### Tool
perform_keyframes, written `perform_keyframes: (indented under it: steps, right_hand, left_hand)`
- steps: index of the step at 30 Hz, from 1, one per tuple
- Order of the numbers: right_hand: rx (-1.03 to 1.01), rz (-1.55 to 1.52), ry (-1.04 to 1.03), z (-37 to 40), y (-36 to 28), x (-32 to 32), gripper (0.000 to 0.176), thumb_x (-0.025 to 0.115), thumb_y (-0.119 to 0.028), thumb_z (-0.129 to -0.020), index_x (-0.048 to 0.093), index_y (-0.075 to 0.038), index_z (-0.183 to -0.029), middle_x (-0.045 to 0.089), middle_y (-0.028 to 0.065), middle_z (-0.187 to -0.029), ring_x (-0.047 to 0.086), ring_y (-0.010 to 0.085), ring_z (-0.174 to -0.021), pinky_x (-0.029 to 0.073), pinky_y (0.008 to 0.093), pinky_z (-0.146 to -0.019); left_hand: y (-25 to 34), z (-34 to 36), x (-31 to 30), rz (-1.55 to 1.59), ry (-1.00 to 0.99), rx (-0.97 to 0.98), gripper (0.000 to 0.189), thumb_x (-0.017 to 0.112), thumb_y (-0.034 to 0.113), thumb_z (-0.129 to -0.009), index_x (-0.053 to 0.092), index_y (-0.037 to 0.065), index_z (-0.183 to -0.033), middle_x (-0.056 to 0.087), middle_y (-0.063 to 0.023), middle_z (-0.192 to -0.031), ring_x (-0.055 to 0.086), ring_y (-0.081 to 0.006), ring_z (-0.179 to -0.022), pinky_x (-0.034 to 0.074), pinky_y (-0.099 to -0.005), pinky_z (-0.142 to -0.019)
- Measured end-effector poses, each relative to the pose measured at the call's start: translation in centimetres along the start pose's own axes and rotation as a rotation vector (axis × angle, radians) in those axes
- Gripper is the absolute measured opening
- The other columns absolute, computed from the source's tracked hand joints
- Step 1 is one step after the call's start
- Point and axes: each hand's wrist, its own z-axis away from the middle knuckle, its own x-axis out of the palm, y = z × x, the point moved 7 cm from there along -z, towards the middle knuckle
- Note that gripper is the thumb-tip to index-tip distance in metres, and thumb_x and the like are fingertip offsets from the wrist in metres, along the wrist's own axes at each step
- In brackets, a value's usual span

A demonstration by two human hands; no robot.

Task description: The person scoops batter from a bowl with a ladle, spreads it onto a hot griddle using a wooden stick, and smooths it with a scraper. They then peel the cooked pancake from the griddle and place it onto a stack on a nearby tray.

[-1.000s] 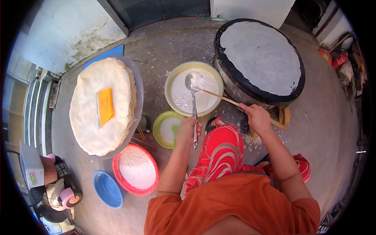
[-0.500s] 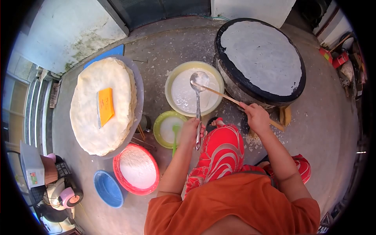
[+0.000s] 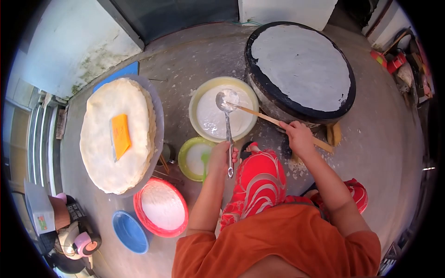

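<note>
My left hand (image 3: pixel 222 156) is closed round the handle of a metal ladle (image 3: pixel 227 125), whose bowl is over the pale yellow basin (image 3: pixel 193 113) of white batter (image 3: pixel 218 121). In my right hand (image 3: pixel 299 137) is a flat wooden stick (image 3: pixel 264 116), its far tip at the ladle's bowl, where a lump of batter sits. To the right stands a large round griddle (image 3: pixel 301 69) with a black rim, its top coated with a thin pale layer of batter.
At the left, a stack of round flatbreads (image 3: pixel 116 171) carries a yellow-orange scraper (image 3: pixel 121 136). Below it are a green bowl (image 3: pixel 183 153) with a green spoon, a red basin of flour (image 3: pixel 138 208) and a blue bucket (image 3: pixel 131 231). Batter scraps lie on the floor (image 3: pixel 394 185).
The wooden stick's tip and the ladle's bowl remain together over the basin, with more batter showing in the bowl. The whole view has shifted slightly.
</note>
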Motion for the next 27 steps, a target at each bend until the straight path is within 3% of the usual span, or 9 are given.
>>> perform_keyframes:
  steps: [7, 10, 13, 15, 16, 19, 22, 25, 27]
  right_hand:
    - [-0.035, 0.070, 0.052, 1.3, 0.5, -3.8, 0.032, 0.055, -0.006, -0.075, 0.061, -0.019, -0.105, 0.056, 0.0068, -0.081, 0.054, 0.0276, -0.073, 0.044, 0.0349, -0.063]
    - [0.108, -0.237, 0.012, 2.0, 2.6, -3.9, 0.033, 0.052, -0.003, -0.078, 0.059, -0.016, -0.108, 0.058, 0.0067, -0.078, 0.056, 0.0204, -0.067, 0.043, 0.0273, -0.058]
    - [0.486, -0.673, -0.149, 3.0, 5.8, -1.9, 0.038, 0.049, 0.000, -0.080, 0.055, -0.014, -0.115, 0.060, 0.0051, -0.075, 0.056, 0.0126, -0.064, 0.042, 0.0218, -0.054]
    - [0.682, -1.006, -0.256, 3.7, 7.1, -0.3, 0.046, 0.047, 0.004, -0.080, 0.048, -0.015, -0.122, 0.059, 0.0045, -0.079, 0.055, 0.0092, -0.068, 0.044, 0.0224, -0.055]
    - [0.584, -1.176, -0.217, 3.4, 7.5, 0.0, 0.057, 0.048, 0.005, -0.079, 0.036, -0.015, -0.131, 0.058, 0.0063, -0.088, 0.056, 0.0116, -0.068, 0.045, 0.0234, -0.053]
    - [0.581, -1.424, -0.172, 2.6, 4.2, -5.5, 0.063, 0.047, 0.007, -0.077, 0.029, -0.013, -0.133, 0.056, 0.0069, -0.097, 0.055, 0.0110, -0.066, 0.044, 0.0229, -0.052]
    - [0.641, -1.318, -0.226, 3.3, 11.2, -0.1, 0.078, 0.050, 0.009, -0.075, 0.011, -0.016, -0.138, 0.050, 0.0095, -0.110, 0.056, 0.0149, -0.070, 0.047, 0.0259, -0.054]
    - [0.637, -1.421, -0.134, 2.3, 11.2, -1.7, 0.078, 0.050, 0.008, -0.076, 0.008, -0.015, -0.138, 0.049, 0.0093, -0.111, 0.057, 0.0169, -0.072, 0.049, 0.0303, -0.057]
    - [0.745, -1.486, -0.033, 1.4, 10.9, -3.6, 0.071, 0.050, 0.008, -0.075, 0.016, -0.009, -0.136, 0.052, 0.0079, -0.105, 0.056, 0.0155, -0.068, 0.047, 0.0298, -0.055]
  left_hand:
    - [-0.2, -1.0, -0.8, 0.012, 0.014, -0.017, 0.018, 0.042, 0.012, -0.085, 0.047, -0.002, -0.095, 0.052, -0.0115, -0.064, 0.046, -0.0148, -0.046, 0.038, -0.0259, -0.038]
    - [-0.5, -2.2, -1.3, 0.013, 0.068, -0.054, 0.018, 0.043, 0.012, -0.085, 0.047, -0.002, -0.095, 0.051, -0.0119, -0.065, 0.045, -0.0150, -0.047, 0.037, -0.0256, -0.038]
    - [-2.2, -5.6, -3.2, -0.019, 0.042, -0.092, 0.021, 0.042, 0.014, -0.086, 0.047, -0.003, -0.097, 0.051, -0.0122, -0.068, 0.045, -0.0153, -0.049, 0.037, -0.0253, -0.039]
    - [-3.4, -7.7, -4.5, 0.048, 0.030, -0.105, 0.023, 0.040, 0.018, -0.088, 0.048, -0.003, -0.096, 0.052, -0.0117, -0.068, 0.048, -0.0168, -0.052, 0.040, -0.0253, -0.042]
    - [-4.0, -8.9, -5.4, 0.030, 0.008, -0.110, 0.023, 0.040, 0.018, -0.088, 0.048, -0.003, -0.096, 0.052, -0.0117, -0.068, 0.048, -0.0168, -0.052, 0.040, -0.0253, -0.042]
    - [-6.7, -10.8, -7.6, 0.055, -0.075, -0.206, 0.024, 0.049, 0.017, -0.084, 0.048, 0.000, -0.100, 0.056, -0.0125, -0.084, 0.057, -0.0226, -0.066, 0.045, -0.0298, -0.045]
    - [-8.5, -11.0, -9.4, 0.025, -0.089, -0.264, 0.024, 0.049, 0.018, -0.084, 0.047, 0.001, -0.100, 0.057, -0.0135, -0.091, 0.057, -0.0258, -0.075, 0.049, -0.0347, -0.060]
    - [-8.7, -10.1, -10.2, -0.068, 0.002, -0.127, 0.030, 0.050, 0.020, -0.084, 0.048, -0.001, -0.106, 0.056, -0.0150, -0.098, 0.056, -0.0245, -0.085, 0.046, -0.0336, -0.074]
    - [-5.3, -5.2, -10.1, -0.666, 0.410, 0.083, 0.037, 0.052, 0.019, -0.083, 0.048, -0.004, -0.112, 0.055, -0.0142, -0.104, 0.053, -0.0210, -0.093, 0.041, -0.0303, -0.082]
